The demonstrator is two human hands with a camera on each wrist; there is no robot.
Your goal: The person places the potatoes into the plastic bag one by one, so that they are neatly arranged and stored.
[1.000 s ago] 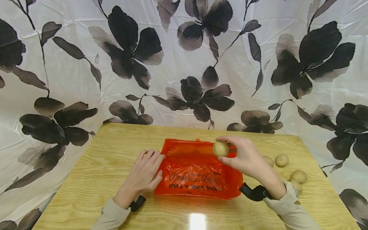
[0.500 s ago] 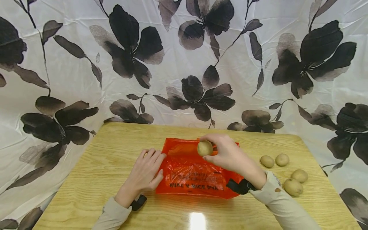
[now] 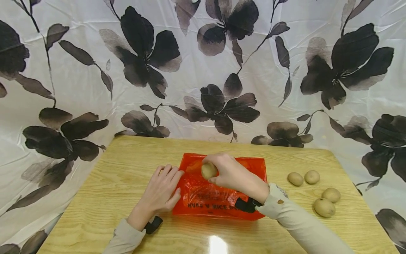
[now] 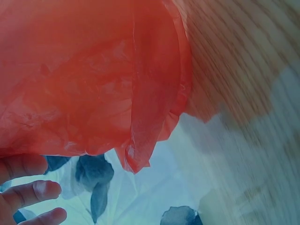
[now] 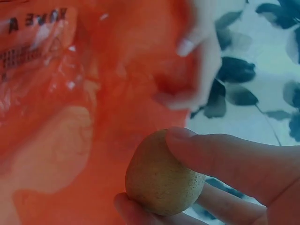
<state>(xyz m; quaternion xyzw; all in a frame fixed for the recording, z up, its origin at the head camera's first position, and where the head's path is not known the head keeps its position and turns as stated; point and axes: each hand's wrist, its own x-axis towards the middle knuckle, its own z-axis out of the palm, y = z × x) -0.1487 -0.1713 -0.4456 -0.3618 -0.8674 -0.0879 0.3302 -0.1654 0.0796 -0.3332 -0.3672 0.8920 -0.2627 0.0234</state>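
Note:
A red plastic bag [image 3: 215,197] with black printing lies in the middle of the table, its mouth toward the far side. My left hand [image 3: 161,190] holds the bag's left edge; in the left wrist view several of its fingertips [image 4: 42,190] show beside the red plastic. Over the bag's left half, my right hand [image 3: 229,173] grips a small round tan potato [image 3: 209,171] between thumb and fingers. The right wrist view shows this potato [image 5: 161,176] up close, with red plastic behind it. Whether it touches the bag I cannot tell.
Several more potatoes [image 3: 324,207] lie on the wooden table [image 3: 120,165] to the right of the bag. A white cloth with dark flowers [image 3: 219,106] hangs behind the table. Black straps [image 3: 247,204] are on both wrists.
My right hand has carried the potato leftward across the bag, from its right side to its left half. My left hand stays at the bag's left edge.

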